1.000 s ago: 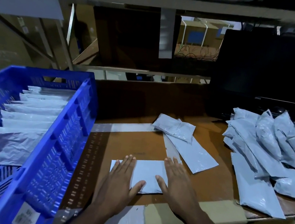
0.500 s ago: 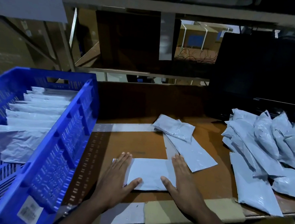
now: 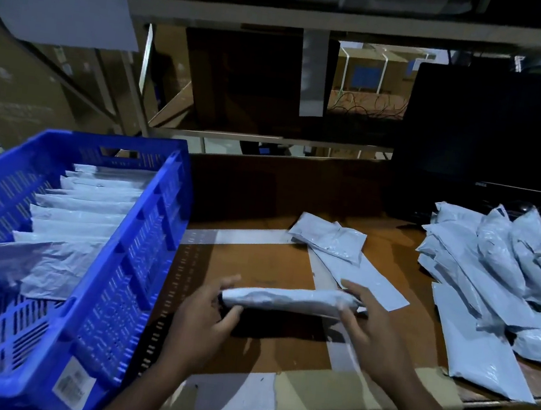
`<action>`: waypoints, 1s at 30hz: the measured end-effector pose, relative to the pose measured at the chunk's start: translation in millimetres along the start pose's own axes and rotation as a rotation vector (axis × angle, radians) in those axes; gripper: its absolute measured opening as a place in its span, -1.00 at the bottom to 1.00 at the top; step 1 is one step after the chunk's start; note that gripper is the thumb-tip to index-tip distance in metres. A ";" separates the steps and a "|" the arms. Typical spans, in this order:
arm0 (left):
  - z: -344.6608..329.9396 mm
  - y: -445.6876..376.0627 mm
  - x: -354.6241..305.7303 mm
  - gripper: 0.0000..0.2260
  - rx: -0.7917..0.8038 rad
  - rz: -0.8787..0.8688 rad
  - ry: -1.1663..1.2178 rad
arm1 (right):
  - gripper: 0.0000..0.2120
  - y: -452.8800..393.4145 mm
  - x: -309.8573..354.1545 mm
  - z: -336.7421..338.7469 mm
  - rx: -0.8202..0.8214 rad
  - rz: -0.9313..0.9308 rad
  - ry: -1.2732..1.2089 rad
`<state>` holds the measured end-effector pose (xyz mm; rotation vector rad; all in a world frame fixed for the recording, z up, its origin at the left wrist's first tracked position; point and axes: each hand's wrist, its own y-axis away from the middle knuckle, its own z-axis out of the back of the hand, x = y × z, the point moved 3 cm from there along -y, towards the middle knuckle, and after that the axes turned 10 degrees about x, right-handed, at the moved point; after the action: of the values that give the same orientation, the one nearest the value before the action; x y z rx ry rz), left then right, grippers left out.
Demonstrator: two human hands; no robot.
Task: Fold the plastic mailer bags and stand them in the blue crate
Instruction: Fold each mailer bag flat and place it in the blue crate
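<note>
grey folded bag held over the table

plastic bags [image 3: 505, 278], unfolded and grey, lie heaped at the right of the table [image 3: 255, 261], in front of a dark monitor [image 3: 495, 137]. two more loose bags [image 3: 336, 243] lie just behind the hands. the blue crate [image 3: 133, 256] stands at the left, with a row of folded bags [image 3: 85, 206] upright inside it and a crumpled one leaning at the near end. nothing lies between the hands and the crate.

the folded bag [image 3: 285, 298] is lifted clear of the table, casting a shadow below. its long axis runs left to right, one end toward the crate, the other toward the heap. the left hand [image 3: 204, 319] grips the left end, fingers over the top and thumb under. the right hand [image 3: 366, 329] pinches the right end the same way.

the light is dim. the crate's near left corner and the heap's right side are cut off by the frame, and the label on the crate is too blurred to read.
</note>
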<state>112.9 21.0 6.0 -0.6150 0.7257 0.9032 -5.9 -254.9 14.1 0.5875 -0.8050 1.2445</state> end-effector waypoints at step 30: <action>-75.7 2.7 14.6 -0.41 0.375 -0.147 -0.705 | -0.49 -10.7 -8.8 -91.2 0.139 0.160 0.851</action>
<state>94.4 -26.6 -51.9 0.0031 0.1933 0.7498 22.7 -192.2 -47.4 0.0609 -0.0489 1.5309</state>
